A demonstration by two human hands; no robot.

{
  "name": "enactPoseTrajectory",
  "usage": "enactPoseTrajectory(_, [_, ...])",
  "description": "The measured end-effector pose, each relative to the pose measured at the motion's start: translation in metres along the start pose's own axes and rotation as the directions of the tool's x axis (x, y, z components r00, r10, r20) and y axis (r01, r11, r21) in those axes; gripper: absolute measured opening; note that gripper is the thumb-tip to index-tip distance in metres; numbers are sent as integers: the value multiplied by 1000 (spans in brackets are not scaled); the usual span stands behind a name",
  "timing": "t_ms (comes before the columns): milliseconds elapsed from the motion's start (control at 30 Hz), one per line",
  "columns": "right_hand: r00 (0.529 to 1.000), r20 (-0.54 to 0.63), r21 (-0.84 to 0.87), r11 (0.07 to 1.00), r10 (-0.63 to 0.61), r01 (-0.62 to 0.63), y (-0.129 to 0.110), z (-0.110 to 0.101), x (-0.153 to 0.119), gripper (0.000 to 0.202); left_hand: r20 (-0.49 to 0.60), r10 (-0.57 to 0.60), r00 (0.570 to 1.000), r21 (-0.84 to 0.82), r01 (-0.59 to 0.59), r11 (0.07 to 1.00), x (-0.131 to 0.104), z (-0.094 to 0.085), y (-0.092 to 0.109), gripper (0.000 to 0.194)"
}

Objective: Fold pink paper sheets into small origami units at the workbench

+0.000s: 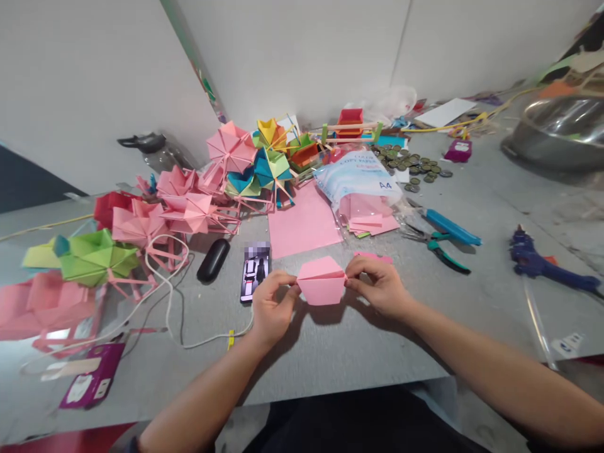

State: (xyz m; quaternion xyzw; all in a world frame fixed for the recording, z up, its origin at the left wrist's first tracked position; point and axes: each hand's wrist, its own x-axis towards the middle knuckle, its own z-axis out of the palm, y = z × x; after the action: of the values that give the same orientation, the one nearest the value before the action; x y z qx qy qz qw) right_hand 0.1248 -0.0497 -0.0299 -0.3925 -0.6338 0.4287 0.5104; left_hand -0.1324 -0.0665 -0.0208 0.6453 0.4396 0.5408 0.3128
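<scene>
A folded piece of pink paper [323, 289] is held up over the grey table, stretched between my two hands. My left hand [276, 305] pinches its left corner between thumb and fingers. On the other side, my right hand [380, 286] pinches the right corner the same way. The paper has a crease across its middle, with a flap above and a flap below. A flat pink sheet [304, 220] lies just beyond it. Left of my left hand rests a phone [255, 270] with its screen lit. A small bright pink piece [375, 257] lies partly hidden behind my right hand.
Folded paper umbrellas [189, 211] crowd the left and back. A copy paper bag [356, 179] lies beyond the sheet. At right are pliers [441, 245], a blue cutter [453, 228], a glue gun [542, 261] and a metal bowl [557, 138]. A white cable [170, 314] loops at left.
</scene>
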Motion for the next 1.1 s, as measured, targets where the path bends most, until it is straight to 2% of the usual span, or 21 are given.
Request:
enactPoseTrajectory(100, [999, 22, -34, 999, -40, 40, 0, 0, -2, 14, 5, 76, 997, 10, -76, 997, 1, -1, -1, 11])
enactPoseTrajectory(267, [993, 68, -81, 991, -99, 104, 0, -2, -5, 11, 81, 175, 981, 77, -182, 980, 2, -1, 1, 13])
enactPoseTrajectory(567, [978, 69, -244, 947, -198, 209, 3, -1, -10, 18, 161, 100, 982, 40, -108, 993, -4, 2, 2, 16])
enactPoseTrajectory(733, [955, 82, -344, 892, -283, 294, 1, 2, -12, 16, 40, 29, 999, 17, -30, 999, -10, -1, -1, 16])
enactPoseTrajectory(800, [941, 107, -388, 858, -320, 336, 1, 3, -13, 15, 102, 58, 993, 21, -60, 998, -8, -3, 0, 20])
enactPoseTrajectory(900, [912, 133, -422, 811, -387, 406, 0, 4, -14, 14, 232, 110, 966, 92, -134, 987, -3, -3, 1, 16])
enactPoseTrajectory(1100, [867, 138, -394, 777, -479, 491, -1, 7, -16, 12, 247, 165, 955, 253, -228, 940, -4, -1, 1, 14])
